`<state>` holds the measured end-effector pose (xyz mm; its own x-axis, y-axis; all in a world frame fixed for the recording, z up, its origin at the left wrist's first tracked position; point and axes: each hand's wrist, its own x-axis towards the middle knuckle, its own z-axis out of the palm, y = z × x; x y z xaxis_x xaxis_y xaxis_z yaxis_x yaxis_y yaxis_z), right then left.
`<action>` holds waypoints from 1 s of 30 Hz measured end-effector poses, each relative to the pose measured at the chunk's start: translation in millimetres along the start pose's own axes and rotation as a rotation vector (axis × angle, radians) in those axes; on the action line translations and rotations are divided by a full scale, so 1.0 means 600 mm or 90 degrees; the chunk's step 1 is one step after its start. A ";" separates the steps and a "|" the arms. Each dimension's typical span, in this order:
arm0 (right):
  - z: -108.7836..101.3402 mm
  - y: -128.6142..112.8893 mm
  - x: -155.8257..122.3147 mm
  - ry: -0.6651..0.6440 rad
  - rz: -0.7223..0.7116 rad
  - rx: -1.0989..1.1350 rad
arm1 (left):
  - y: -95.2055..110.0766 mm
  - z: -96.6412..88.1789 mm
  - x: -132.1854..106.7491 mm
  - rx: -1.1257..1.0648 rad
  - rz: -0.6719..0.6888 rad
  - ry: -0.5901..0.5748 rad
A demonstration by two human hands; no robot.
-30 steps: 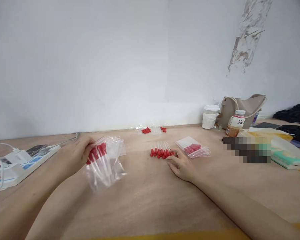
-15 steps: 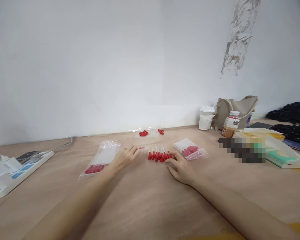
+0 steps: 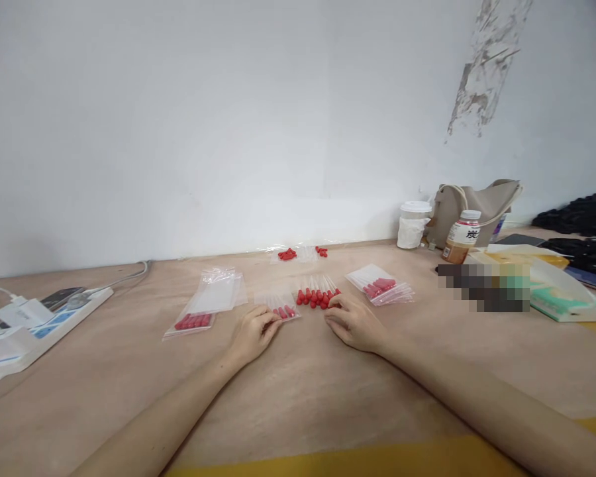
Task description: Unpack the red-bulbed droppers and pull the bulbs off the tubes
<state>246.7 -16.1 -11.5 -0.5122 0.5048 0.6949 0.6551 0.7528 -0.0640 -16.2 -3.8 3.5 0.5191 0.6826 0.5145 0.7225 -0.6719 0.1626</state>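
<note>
My left hand (image 3: 255, 333) has its thumb and fingertips pinched at the lower corner of a small clear plastic bag (image 3: 264, 299), which lies flat with a few red-ended pieces inside. Right of it is a row of red-bulbed droppers (image 3: 315, 297) with thin clear stems pointing toward the wall. My right hand (image 3: 355, 324) is curled at the row's right end, its fingers closed at a dropper there and partly hiding it. To the left lies a stack of clear bags (image 3: 218, 291) with red bulbs showing at the near end. Another stack of filled bags (image 3: 383, 290) lies beyond my right hand.
More red bulbs (image 3: 287, 254) lie on clear plastic by the wall. A power strip (image 3: 92, 306) and a phone (image 3: 62, 298) are at left. At right stand a lidded cup (image 3: 411, 232), a bottle (image 3: 461, 240), a grey bag (image 3: 481, 205) and a green tissue pack (image 3: 571, 305).
My left hand has come nearer and slightly right, bringing the small clear bag out beside the droppers. My right hand stays at the row's right end. The view has shifted slightly.
</note>
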 end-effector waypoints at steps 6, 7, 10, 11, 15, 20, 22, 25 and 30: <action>0.044 -0.027 0.046 -0.009 -0.109 0.000 | -0.009 0.016 0.000 -0.176 -0.151 -0.019; 0.053 -0.029 0.054 0.000 -0.127 0.003 | -0.012 0.019 -0.001 -0.202 -0.164 -0.015; 0.076 -0.028 0.073 0.032 -0.164 0.006 | -0.017 0.025 -0.004 -0.270 -0.214 -0.005; 0.081 -0.027 0.077 0.045 -0.166 0.006 | -0.017 0.026 -0.005 -0.290 -0.232 -0.005; 0.086 -0.025 0.077 0.090 -0.150 0.004 | -0.017 0.027 -0.005 -0.348 -0.268 -0.001; 0.081 -0.028 0.071 0.086 -0.158 -0.005 | -0.018 0.029 -0.006 -0.371 -0.286 0.011; 0.081 -0.029 0.072 0.082 -0.172 -0.010 | -0.019 0.030 -0.007 -0.379 -0.292 0.011; 0.080 -0.030 0.073 0.088 -0.182 -0.017 | -0.019 0.030 -0.007 -0.386 -0.293 0.006; 0.081 -0.032 0.075 0.091 -0.179 -0.022 | -0.016 0.026 -0.006 -0.387 -0.300 0.004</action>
<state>184.1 12.7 -14.0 -0.5940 0.2123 0.7759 0.5183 0.8387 0.1673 -18.0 4.6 -12.9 0.2151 0.9356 0.2801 0.4881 -0.3514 0.7989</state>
